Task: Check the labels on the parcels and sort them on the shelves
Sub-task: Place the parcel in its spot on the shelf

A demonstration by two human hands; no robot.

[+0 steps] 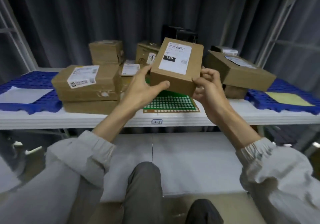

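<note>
Hands meet on a small cardboard parcel (178,71) held up above the white shelf (173,118), its labelled face tilted toward the person. The left hand (143,87) grips the near left corner, thumb laid across the front side and fingers behind the left edge; the right hand (207,87) pinches the right corner with curled fingers. The white label (175,57) carries a barcode and a black block with pale characters. Under the parcel a green dotted board (171,102) lies on the shelf. Left of it two brown boxes (88,89) are stacked, the upper one labelled, beside a blue tray (29,83). On the right a flat labelled box (239,69) leans on a smaller one, near another blue tray (284,99). A tag reading 2-2 (156,121) sits on the shelf's front edge.
</note>
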